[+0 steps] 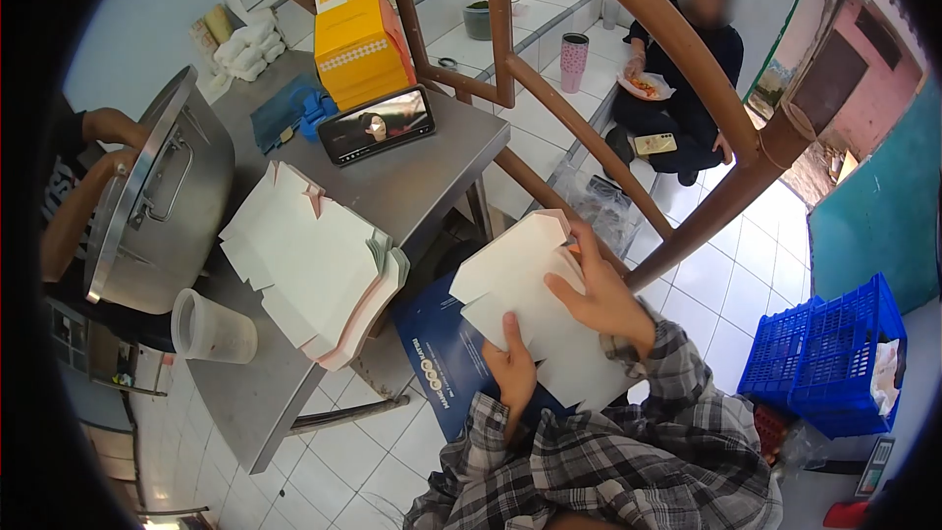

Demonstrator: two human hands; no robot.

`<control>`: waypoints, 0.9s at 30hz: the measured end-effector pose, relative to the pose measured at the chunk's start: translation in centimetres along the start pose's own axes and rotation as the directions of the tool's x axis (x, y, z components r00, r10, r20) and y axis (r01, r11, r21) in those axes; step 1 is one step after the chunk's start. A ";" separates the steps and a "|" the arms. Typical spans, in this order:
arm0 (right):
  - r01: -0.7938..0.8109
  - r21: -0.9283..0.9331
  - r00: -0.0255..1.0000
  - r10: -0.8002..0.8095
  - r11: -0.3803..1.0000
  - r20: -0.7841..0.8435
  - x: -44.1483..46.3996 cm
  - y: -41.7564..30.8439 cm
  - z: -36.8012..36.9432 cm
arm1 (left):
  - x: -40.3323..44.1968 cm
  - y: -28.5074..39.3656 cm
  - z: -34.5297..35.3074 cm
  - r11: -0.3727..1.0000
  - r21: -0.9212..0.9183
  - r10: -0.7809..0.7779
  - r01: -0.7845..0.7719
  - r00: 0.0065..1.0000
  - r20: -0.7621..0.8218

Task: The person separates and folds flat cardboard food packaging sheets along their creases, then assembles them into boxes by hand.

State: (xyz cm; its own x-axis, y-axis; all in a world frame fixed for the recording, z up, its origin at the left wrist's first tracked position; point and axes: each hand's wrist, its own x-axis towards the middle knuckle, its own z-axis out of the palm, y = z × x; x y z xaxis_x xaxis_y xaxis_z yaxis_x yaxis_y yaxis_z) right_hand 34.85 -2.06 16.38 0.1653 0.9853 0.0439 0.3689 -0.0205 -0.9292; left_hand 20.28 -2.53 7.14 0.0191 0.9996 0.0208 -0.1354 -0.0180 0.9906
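Note:
A white die-cut cardboard box blank lies over my lap, with notches and flaps along its edges. My right hand grips its right side, thumb on the white face and fingers round the far edge. At the near left edge, my left hand pinches the cardboard with its thumb on top; its other fingers are partly hidden. Beneath is a blue printed sheet with white lettering. On the metal table to the left, a stack of similar flat box blanks overhangs the edge.
The metal table bears a propped phone and a yellow box. A big metal pot, a plastic tub and another person's arms are left. Behind a brown railing sits a person. Blue crates stand right.

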 end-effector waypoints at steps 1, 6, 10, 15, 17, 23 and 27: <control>0.089 -0.018 0.996 -0.089 0.996 0.026 -0.1 0.3 -0.5 | 0.1 0.2 -0.2 0.998 0.037 0.045 -0.044 0.999 -0.016; 0.160 -0.162 0.987 -0.159 0.974 0.017 -2.1 2.7 -2.8 | 1.3 -1.9 -1.0 0.998 0.037 0.057 -0.053 0.990 -0.128; -0.048 -0.001 0.993 0.047 0.999 -0.107 -2.3 4.6 -2.8 | 1.5 -3.0 -0.4 0.996 -0.086 -0.040 0.029 0.992 -0.122; 0.052 -0.175 0.956 -0.099 0.983 -0.275 -1.2 7.4 -0.1 | 1.6 -3.4 1.0 0.936 -0.298 -0.244 0.189 0.957 -0.160; 0.114 -0.246 0.927 -0.192 0.963 -0.322 -0.9 8.9 2.0 | 2.1 -4.3 0.9 0.902 -0.357 -0.324 0.242 0.927 -0.190; 0.196 -0.470 0.874 -0.371 0.860 -0.314 -2.1 10.7 5.2 | 2.3 -5.1 0.3 0.902 -0.381 -0.317 0.203 0.910 -0.266; 0.176 -0.437 0.914 -0.312 0.882 -0.261 -3.1 10.1 5.9 | 2.7 -5.5 -0.2 0.857 -0.449 -0.366 0.253 0.913 -0.183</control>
State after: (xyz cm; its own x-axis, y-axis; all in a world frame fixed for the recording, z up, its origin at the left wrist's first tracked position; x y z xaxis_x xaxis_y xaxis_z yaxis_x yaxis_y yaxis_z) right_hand 32.66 -4.35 4.73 0.2744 0.8623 0.4255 0.7540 0.0817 -0.6518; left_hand 20.92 0.24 1.68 -0.1146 0.9228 -0.3679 -0.5558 0.2474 0.7936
